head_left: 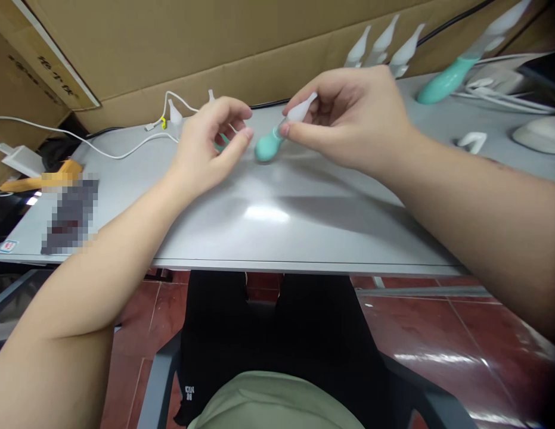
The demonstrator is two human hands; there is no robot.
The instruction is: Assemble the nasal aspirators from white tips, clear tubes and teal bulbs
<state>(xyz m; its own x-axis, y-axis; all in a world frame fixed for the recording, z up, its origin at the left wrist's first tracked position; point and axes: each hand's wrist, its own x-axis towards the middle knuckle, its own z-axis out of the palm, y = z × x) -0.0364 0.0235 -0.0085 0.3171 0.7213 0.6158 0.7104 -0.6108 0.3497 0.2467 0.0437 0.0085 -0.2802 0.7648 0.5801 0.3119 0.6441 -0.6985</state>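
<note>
My right hand (349, 116) pinches a small nasal aspirator between thumb and fingers, just above the table. Its teal bulb (267, 146) points down to the left, and the white tapered tip (303, 108) points up to the right. Left of it, my left hand (217, 134) hovers with its thumb and fingers curled but apart. Behind those fingers shows a bit of teal (221, 142), mostly hidden, and a white tip (211, 94) rises above the knuckles. Another white tip (174, 113) stands to the left of that hand.
Several white-tipped pieces (383, 39) stand at the back right. A larger teal aspirator (447, 80) leans near the coiled white cables (487, 89). A white hook-shaped piece (473, 142) lies on the grey table (268, 238). A white charger (22, 161) and cable are at left, before the cardboard wall (170, 47).
</note>
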